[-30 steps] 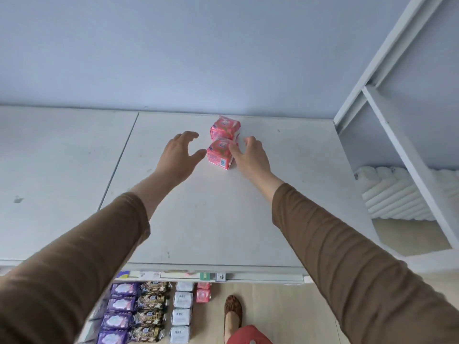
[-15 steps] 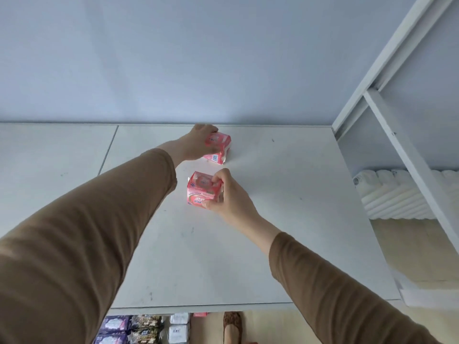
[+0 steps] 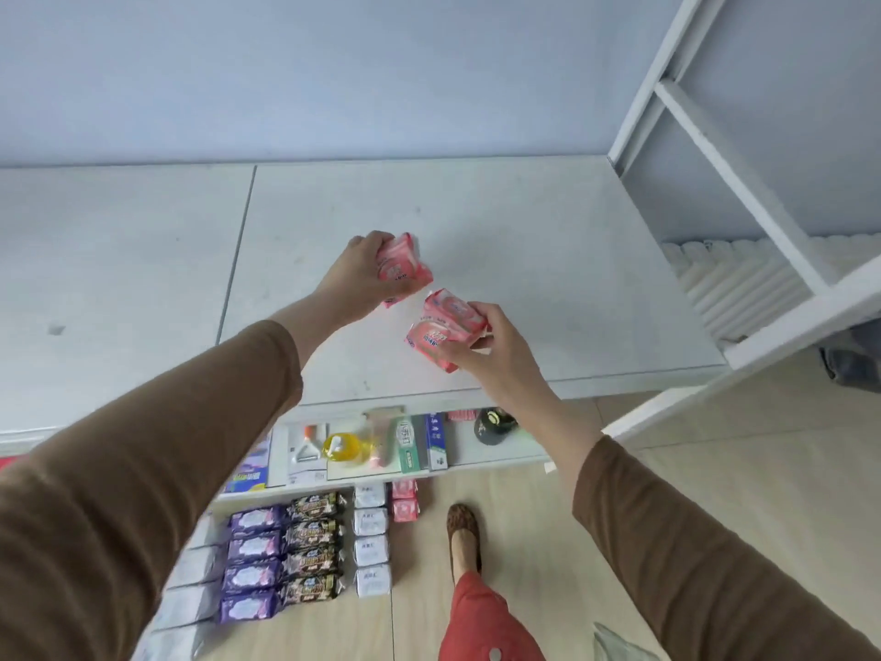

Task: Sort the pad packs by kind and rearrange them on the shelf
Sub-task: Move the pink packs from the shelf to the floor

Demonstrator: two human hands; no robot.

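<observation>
My left hand (image 3: 355, 274) grips one pink pad pack (image 3: 405, 264) above the white top shelf (image 3: 524, 260). My right hand (image 3: 491, 350) grips a second pink pad pack (image 3: 441, 329), held lower and nearer the shelf's front edge. Both packs are lifted off the surface. On the lowest shelf lie rows of purple packs (image 3: 250, 560), dark gold-patterned packs (image 3: 312, 548), white packs (image 3: 371, 536) and two pink packs (image 3: 405, 500).
A middle shelf (image 3: 505, 458) carries a yellow bottle (image 3: 345, 446), green and blue boxes (image 3: 422, 443), and a dark cap (image 3: 493, 424). A white frame (image 3: 743, 174) stands at the right. My foot (image 3: 462, 527) is on the floor.
Both hands have lifted their pink packs off the top shelf and drawn them toward me. My view has tipped down, bringing the lower shelves into sight.
</observation>
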